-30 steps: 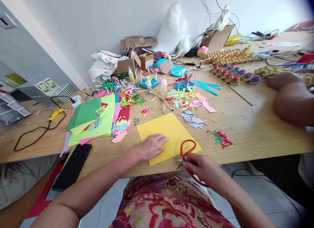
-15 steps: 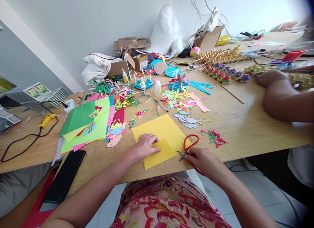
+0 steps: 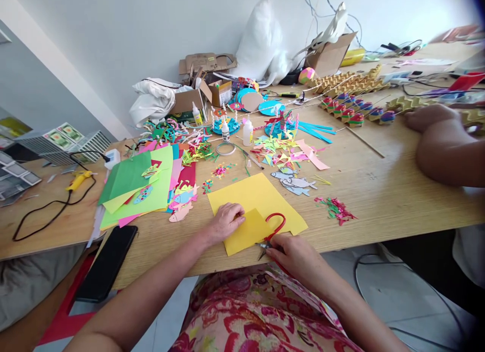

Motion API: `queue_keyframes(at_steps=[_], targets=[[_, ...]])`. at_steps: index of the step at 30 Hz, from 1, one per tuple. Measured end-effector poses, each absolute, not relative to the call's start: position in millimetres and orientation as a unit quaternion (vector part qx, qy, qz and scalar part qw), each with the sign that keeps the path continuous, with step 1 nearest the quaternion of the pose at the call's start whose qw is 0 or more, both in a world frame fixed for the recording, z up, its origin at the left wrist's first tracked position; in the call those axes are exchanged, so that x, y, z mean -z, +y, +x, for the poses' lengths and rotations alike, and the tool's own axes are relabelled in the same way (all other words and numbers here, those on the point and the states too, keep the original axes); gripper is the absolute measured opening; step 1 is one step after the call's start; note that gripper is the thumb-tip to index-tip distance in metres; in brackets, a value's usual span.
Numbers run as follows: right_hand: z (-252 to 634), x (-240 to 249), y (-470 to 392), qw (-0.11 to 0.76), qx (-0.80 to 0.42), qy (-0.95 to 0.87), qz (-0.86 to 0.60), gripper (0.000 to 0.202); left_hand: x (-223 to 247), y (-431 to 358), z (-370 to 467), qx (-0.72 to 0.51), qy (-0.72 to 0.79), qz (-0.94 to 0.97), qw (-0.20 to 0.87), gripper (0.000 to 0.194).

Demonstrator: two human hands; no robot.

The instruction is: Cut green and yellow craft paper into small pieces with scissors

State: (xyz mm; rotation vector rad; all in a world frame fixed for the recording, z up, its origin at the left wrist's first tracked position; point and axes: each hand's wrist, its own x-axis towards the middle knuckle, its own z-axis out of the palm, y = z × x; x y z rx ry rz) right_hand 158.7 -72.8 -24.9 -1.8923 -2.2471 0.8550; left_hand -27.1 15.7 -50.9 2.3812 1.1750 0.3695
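A large yellow sheet [image 3: 265, 190] lies on the table, its lower right edge notched. On top of it is a smaller yellow piece [image 3: 248, 233]. My left hand [image 3: 226, 221] is closed at the smaller piece's upper left edge, thumb and fingers together on it. My right hand [image 3: 288, 248] holds red-handled scissors [image 3: 276, 220], one loop standing up over the paper. Their blades are a little apart and point left, near the table's front edge.
Coloured sheets [image 3: 132, 180] and paper fish [image 3: 182, 215] lie left, above a black phone [image 3: 108, 263]. Grey fish [image 3: 293, 183], red and green scraps [image 3: 335, 210] and glue bottles [image 3: 247, 132] are beyond the yellow paper. Another person's arm [image 3: 441, 145] rests at right.
The smaller yellow piece now shows apart from the large sheet's right part. My right hand has moved left with the scissors, and the view has shifted slightly.
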Motion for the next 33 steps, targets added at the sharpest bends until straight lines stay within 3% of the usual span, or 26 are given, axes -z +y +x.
queue_keyframes(at_steps=[8,15,20,33], targets=[[139.4,25.5,-72.4,0.025,-0.267,-0.748,-0.608,0.017,55.1,12.2,-26.7,-0.155,0.43,0.867,0.199,0.004],[134.4,21.9,-69.7,0.016,-0.271,-0.752,-0.6,0.014,61.6,6.8,-24.5,-0.147,0.413,0.886,0.151,0.019],[133.0,22.4,-67.3,0.009,-0.28,-0.753,-0.595,0.014,62.7,5.5,-20.9,-0.112,0.4,0.903,0.111,0.01],[127.5,28.3,-70.8,0.024,-0.282,-0.756,-0.59,0.015,63.2,3.9,-17.4,-0.084,0.408,0.906,0.073,0.013]])
